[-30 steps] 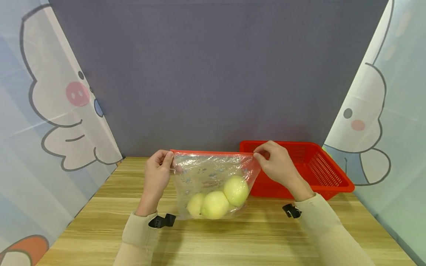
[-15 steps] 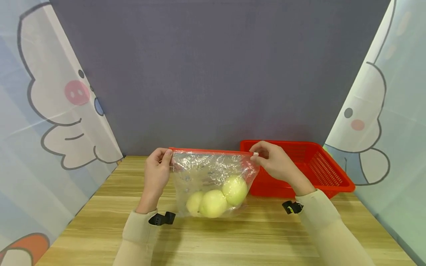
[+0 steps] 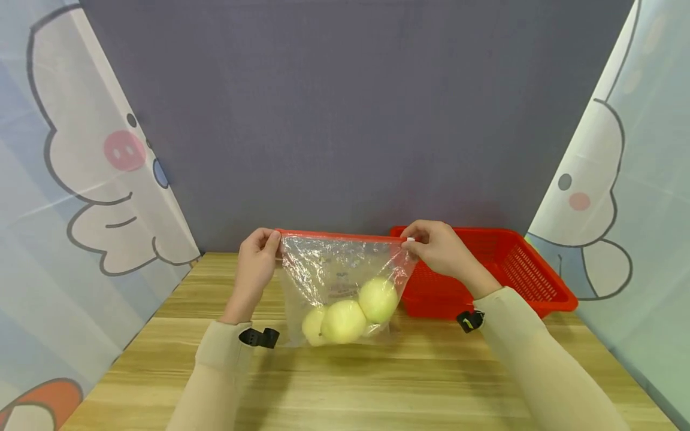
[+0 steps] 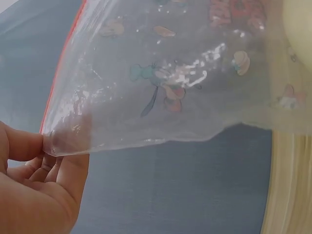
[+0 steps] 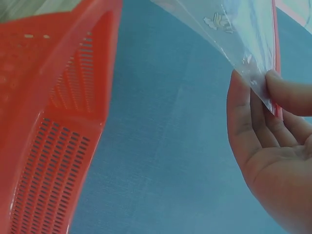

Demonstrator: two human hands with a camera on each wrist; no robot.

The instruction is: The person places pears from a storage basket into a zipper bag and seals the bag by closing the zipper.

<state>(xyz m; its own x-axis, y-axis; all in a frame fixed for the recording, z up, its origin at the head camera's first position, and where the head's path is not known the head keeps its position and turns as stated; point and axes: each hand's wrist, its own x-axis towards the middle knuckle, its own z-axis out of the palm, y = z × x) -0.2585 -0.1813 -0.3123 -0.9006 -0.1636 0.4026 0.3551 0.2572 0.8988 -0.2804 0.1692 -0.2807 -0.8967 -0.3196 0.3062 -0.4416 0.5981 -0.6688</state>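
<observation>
A clear zip bag (image 3: 323,263) with a red top strip and small printed cartoon figures is stretched between both hands. Inside lie 3 round, pale yellow-green fruits (image 3: 343,321), bunched along the bottom. My left hand (image 3: 254,263) pinches the top left corner between thumb and finger; the left wrist view shows the thumb (image 4: 24,145) on the red edge. At the opposite corner my right hand (image 3: 444,251) pinches the strip's end, where a small white bit shows. The strip looks closed along its length. Whether the bag's bottom touches the table, I cannot tell.
Behind and right of the bag stands a red plastic basket (image 3: 539,272) with slotted walls, partly hidden by my right hand. The wooden table (image 3: 345,389) runs up to a grey backdrop (image 3: 345,120). Cartoon-printed curtains (image 3: 156,239) flank both sides.
Both hands have risen slightly, lifting the bag with the fruits. The right hand has shifted a little left at its corner. Both hands still pinch the bag.
</observation>
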